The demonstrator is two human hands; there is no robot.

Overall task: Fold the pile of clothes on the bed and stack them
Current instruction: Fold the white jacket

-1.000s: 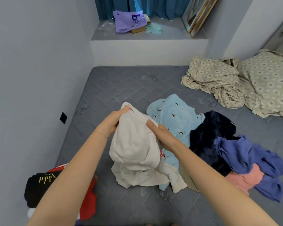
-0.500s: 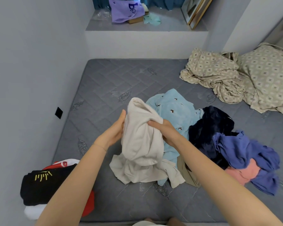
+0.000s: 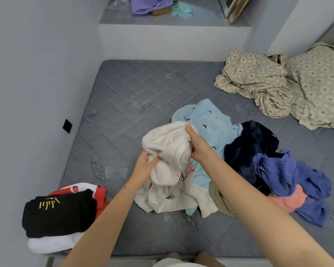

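While the unsorted pile lies toward the bed's right edge, the left hand and right hand both grip the bunched white garment

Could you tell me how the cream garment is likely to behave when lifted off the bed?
Probably floppy: the cream garment bunches and sags between the left hand and right hand, its lower part pooled on the mattress. Likely light: gripped handfuls hold it up. Hanging ends may drag on the light blue garment.
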